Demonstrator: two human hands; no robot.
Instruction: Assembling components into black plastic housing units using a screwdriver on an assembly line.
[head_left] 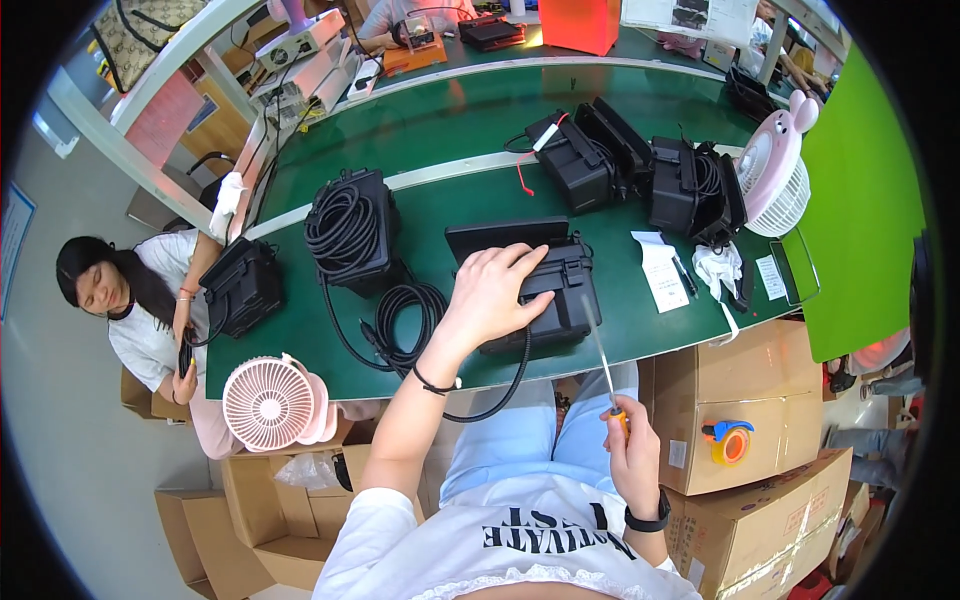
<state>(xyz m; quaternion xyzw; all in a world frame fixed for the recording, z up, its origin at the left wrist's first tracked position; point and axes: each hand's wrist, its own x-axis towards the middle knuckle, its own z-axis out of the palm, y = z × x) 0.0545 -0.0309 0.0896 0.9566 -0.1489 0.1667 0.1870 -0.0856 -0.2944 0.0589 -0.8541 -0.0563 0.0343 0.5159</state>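
Note:
On the green bench in front of me sits a black box [562, 318] with a flat black panel [500, 236] raised at its back. My left hand [497, 288] grips the box from above, its thumb and fingers spread over the top. In my right hand [634, 458], closed around the orange handle, is a screwdriver [602, 352]. Its metal shaft points up toward the box's front right side; whether the tip touches cannot be told. A ribbed black cable [521, 372] hangs from the box over the bench edge. Left of the box lies a coiled black cable [412, 312].
More black boxes stand at the left [375, 205] and the back right [577, 170]. A pink fan [270, 402] sits at the left edge, another fan [778, 185] at the right. Paper slips [659, 272] lie nearby. A co-worker [150, 290] handles a black box at left; cartons [735, 400] stand below right.

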